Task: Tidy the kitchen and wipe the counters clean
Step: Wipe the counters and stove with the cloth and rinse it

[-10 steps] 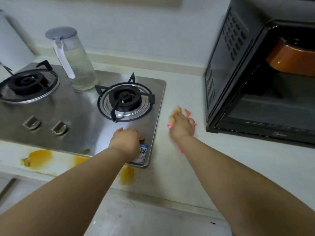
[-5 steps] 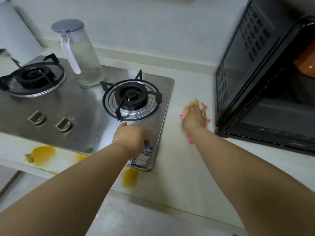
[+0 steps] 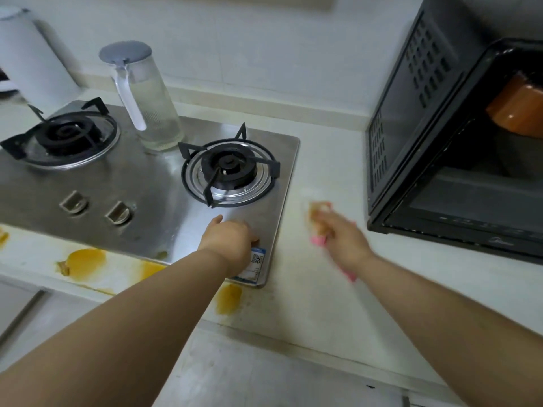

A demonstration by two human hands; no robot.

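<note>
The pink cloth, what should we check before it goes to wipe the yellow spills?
1. Cloth in hand: ok. The right hand grips the pink cloth.
2. Cloth clean: not ok, its far end looks stained orange-brown.
3. Spills to wipe: not ok. Yellow spill below the stove corner and another spill further left sit on the counter.
4. Stove braced: ok. The left hand rests on the stove.
5. Burners off: cannot tell.
6. Path clear: ok, the water jug stands behind the burners.
</note>
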